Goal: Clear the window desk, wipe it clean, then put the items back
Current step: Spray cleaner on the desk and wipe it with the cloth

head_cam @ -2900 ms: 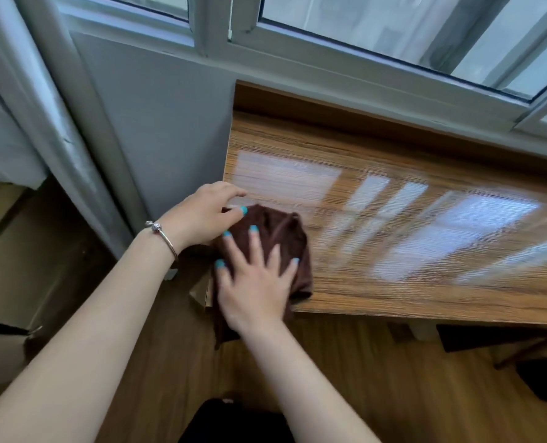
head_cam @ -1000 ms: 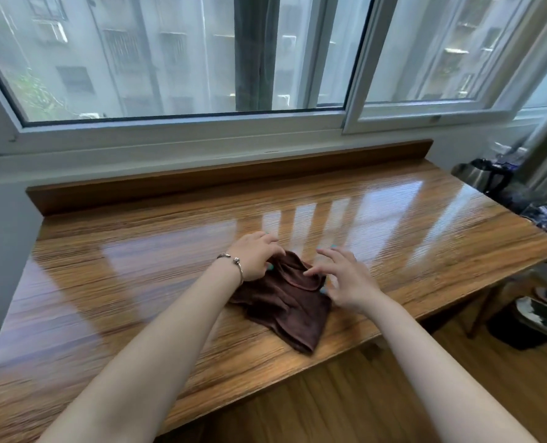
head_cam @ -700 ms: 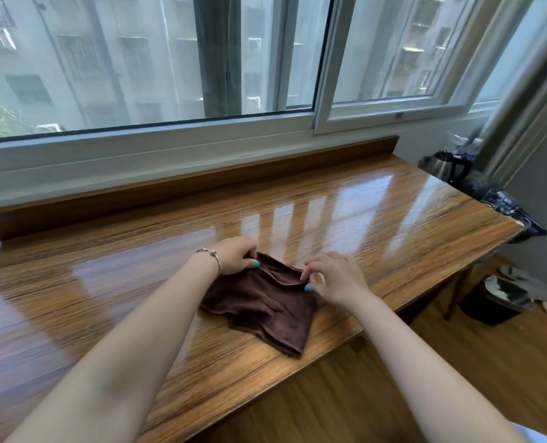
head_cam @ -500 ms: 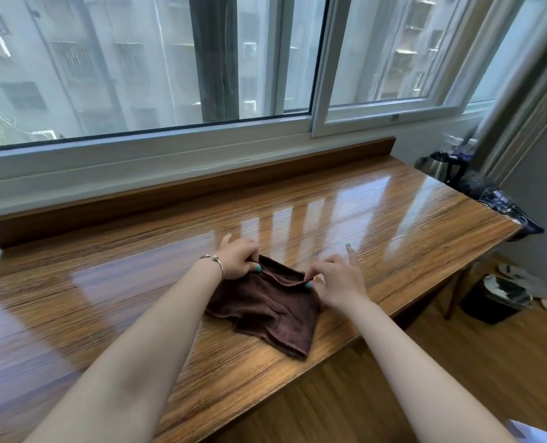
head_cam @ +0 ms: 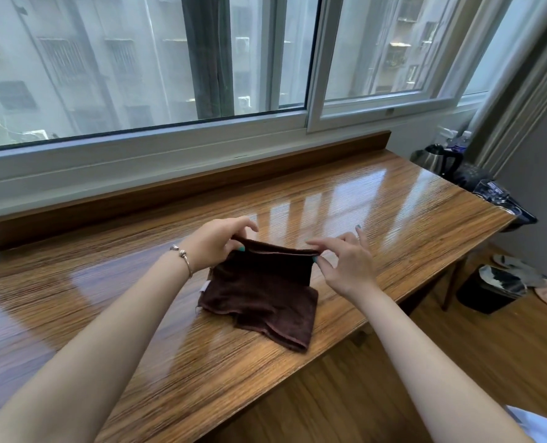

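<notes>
Basically cloth (head_cam: 259,290) at counter (head_cam: 393,212) centre, soft, light, floppy: left hand (head_cam: 216,244) pinches its 10 o'clock corner, right hand (head_cam: 345,260) its 2 o'clock corner—best holds, top edge lifted.

Both forearms are bare from wrist to elbow, with no sleeve on either. The left hand (head_cam: 216,243) has a thin metal bangle (head_cam: 182,258) at the wrist, pale gold in tone, an open band that carries a small round bead and a second small knob beside it. The fingernails on both hands are painted teal; the polish shows on the left thumb and on the right hand (head_cam: 345,262) at the thumb tip and one raised finger. A thin ring sits on that raised finger of the right hand. At the lower right corner, a patch of white cloth (head_cam: 534,425) shows, part of the person's clothing.
</notes>
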### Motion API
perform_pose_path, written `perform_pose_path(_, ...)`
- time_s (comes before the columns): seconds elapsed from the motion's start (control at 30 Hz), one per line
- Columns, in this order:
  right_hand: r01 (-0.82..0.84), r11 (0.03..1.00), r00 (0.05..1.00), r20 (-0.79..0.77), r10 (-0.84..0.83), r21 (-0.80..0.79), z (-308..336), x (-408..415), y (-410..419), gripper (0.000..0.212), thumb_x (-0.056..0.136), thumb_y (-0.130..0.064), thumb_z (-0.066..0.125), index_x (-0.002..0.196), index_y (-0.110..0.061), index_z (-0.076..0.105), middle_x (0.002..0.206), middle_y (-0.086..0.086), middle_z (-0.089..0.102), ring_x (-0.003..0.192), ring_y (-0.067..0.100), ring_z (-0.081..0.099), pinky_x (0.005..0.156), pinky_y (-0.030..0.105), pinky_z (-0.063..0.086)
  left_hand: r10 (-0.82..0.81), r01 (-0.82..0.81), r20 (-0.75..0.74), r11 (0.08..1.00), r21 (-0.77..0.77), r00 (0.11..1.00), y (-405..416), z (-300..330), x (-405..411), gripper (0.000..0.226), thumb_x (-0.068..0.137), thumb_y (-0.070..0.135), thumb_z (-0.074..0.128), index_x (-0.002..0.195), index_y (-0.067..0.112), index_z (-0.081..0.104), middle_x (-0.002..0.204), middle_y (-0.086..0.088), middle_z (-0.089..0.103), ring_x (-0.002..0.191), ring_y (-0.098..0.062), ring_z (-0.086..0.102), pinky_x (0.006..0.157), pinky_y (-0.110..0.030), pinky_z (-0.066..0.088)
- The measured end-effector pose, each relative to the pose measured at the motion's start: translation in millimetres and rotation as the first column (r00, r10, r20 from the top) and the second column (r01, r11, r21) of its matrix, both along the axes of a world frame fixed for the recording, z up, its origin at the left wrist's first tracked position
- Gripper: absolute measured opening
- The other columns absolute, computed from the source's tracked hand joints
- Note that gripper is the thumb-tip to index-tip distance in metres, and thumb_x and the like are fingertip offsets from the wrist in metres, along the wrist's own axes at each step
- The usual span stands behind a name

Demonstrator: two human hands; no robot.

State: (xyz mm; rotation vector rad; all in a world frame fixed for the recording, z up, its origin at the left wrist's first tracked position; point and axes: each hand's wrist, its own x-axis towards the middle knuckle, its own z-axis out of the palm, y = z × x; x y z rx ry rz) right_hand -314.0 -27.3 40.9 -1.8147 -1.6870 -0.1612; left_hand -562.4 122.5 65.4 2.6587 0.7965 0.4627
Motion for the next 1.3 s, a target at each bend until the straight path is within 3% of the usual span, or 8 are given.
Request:
perform_pose_path(0.1,-0.022,0.998,1.0,0.017,0.021,0.055,1.6,-6.7,-10.2,0.028,0.085,-0.021,0.074,0.11,-0.033,0.072,0.088,-0.024,0.064,0.086,0.006,0.05,0.12,0.044,0.015,-0.008,0.003,0.022,0.979,0.204,1.0,-20.6,0.6,-19.2,0.043,0.089,0.007,0.061,0.13,0.021,0.055,0.105,0.007,0.063,0.086,-0.014,0.06,0.074,-0.031,0.051)
perform_pose_path(0.27,-0.027,0.999,0.997,0.07,0.024,0.042,-20.5,-26.7,-44.8,0.015,0.081,-0.027,0.077,0.092,-0.037,0.074,0.094,-0.019,0.069,0.092,0.01,0.056,0.119,0.038,0.011,-0.109,0.102,0.002,0.937,0.334,0.994,-51.9,-13.0,-47.9,0.011,0.086,0.013,0.068,0.094,0.02,0.071,0.088,0.005,0.066,0.073,-0.014,0.061,0.06,-0.022,0.047)
perform_pose_path(0.5,0.025,0.997,0.991,0.131,-0.015,-0.079,-58.2,-55.0,-77.1,0.018,0.08,-0.023,0.08,0.095,-0.031,0.077,0.108,-0.017,0.072,0.102,0.016,0.064,0.118,0.041,0.014,-0.003,0.02,-0.061,0.962,0.271,0.998,-74.2,-56.3,-61.8,0.009,0.086,0.016,0.068,0.089,0.023,0.073,0.089,0.007,0.069,0.087,-0.017,0.063,0.083,-0.03,0.048)
perform_pose_path(0.67,0.122,0.973,0.98,0.18,-0.086,-0.198,-53.0,-67.7,-84.2,0.038,0.09,-0.054,0.046,0.108,-0.035,0.074,0.121,-0.019,0.067,0.116,0.013,0.057,0.12,0.04,0.001,0.018,-0.016,-0.001,0.927,0.375,1.0,-78.2,-48.6,-62.0,0.028,0.089,0.051,0.05,0.093,0.03,0.069,0.095,0.011,0.064,0.094,-0.014,0.058,0.086,-0.029,0.045)
perform_pose_path(0.77,0.163,0.933,0.972,0.216,-0.096,-0.321,-41.8,-80.6,-79.2,0.062,0.089,-0.067,0.027,0.138,-0.039,0.053,0.148,-0.016,0.048,0.141,0.012,0.037,0.121,0.044,-0.001,0.007,0.031,-0.149,0.967,0.252,0.989,-79.1,-42.9,-48.7,0.06,0.09,0.07,0.024,0.141,0.043,0.037,0.151,0.013,0.034,0.143,-0.016,0.025,0.117,-0.035,0.02)
perform_pose_path(0.87,0.141,0.842,0.978,0.206,-0.037,-0.521,-43.2,-91.3,-74.3,0.073,0.089,-0.073,0.016,0.156,-0.044,0.004,0.165,-0.016,0.003,0.152,0.011,-0.003,0.12,0.047,-0.008,-0.055,0.115,-0.372,0.983,0.141,0.927,-76.3,-51.8,-33.9,0.066,0.088,0.073,0.004,0.146,0.048,-0.014,0.157,0.016,-0.015,0.144,-0.007,-0.022,0.118,-0.035,-0.014)
perform_pose_path(0.97,0.136,0.773,0.98,0.198,-0.014,-0.619,-49.3,-95.1,-74.3,0.064,0.097,-0.067,0.013,0.153,-0.047,-0.009,0.164,-0.015,-0.011,0.151,0.012,-0.014,0.118,0.047,-0.014,-0.078,0.101,-0.456,0.995,0.026,0.887,-73.4,-64.8,-32.0,0.058,0.094,0.066,0.009,0.142,0.048,-0.019,0.158,0.013,-0.016,0.142,-0.006,-0.023,0.118,-0.037,-0.016)
perform_pose_path(1.3,0.109,0.727,0.983,0.184,0.025,-0.678,-42.9,-77.9,-50.2,0.052,0.104,-0.052,0.01,0.153,-0.047,-0.007,0.164,-0.016,-0.012,0.151,0.011,-0.014,0.119,0.049,-0.011,-0.074,0.054,-0.435,0.997,-0.059,0.897,-58.1,-77.6,-22.2,0.05,0.1,0.054,0.011,0.141,0.051,-0.017,0.156,0.016,-0.019,0.139,-0.004,-0.024,0.119,-0.039,-0.013)
